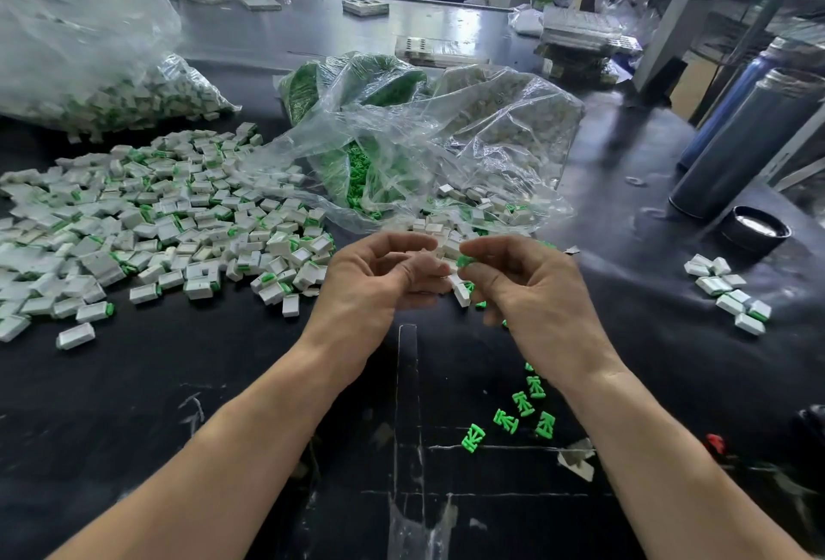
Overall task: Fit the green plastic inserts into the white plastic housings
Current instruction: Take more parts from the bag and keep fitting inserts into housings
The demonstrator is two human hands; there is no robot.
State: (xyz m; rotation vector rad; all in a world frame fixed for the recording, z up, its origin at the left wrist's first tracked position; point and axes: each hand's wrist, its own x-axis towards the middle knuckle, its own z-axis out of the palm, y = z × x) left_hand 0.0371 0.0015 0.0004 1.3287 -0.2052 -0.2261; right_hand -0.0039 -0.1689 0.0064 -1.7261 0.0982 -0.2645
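**Both hands up at centre, insert in right, housing in left**

- Black worktable [178, 381] fills the view; taped lines and scuffs at 6 o'clock.
- Clear plastic bags: one at 11 o'clock [89, 46] with white parts inside, one just above centre at 12 o'clock [446, 135] holding green inserts and white housings, mouth open toward the hands.
- Big pile of housings already fitted with green [156, 220] spread at 9–10 o'clock, reaching almost to the left hand.
- Two dark cylindrical flasks [750, 140] at 2 o'clock, a round black cap [755, 227] lying just below them.
- Small cluster of white housings [732, 291] at 3 o'clock, well apart from the hands.
- Both forearms come in from 6 o'clock, angled inward, wrists raised off the table.
- Left hand [379, 278]: palm turned up and inward, fingers curled, pinching a white housing [439, 267] at the fingertips; part mostly hidden by the fingers and blurred.
- Right hand [522, 278]: back of hand toward camera, fingers curled, thumb and forefinger pinching a green insert [465, 260], which sits right at the housing. Cannot tell if it is seated.
- One loose white housing [462, 294] on the table just below the fingertips.
- Loose green inserts [509, 419] scattered at 5 o'clock, beside the right forearm.
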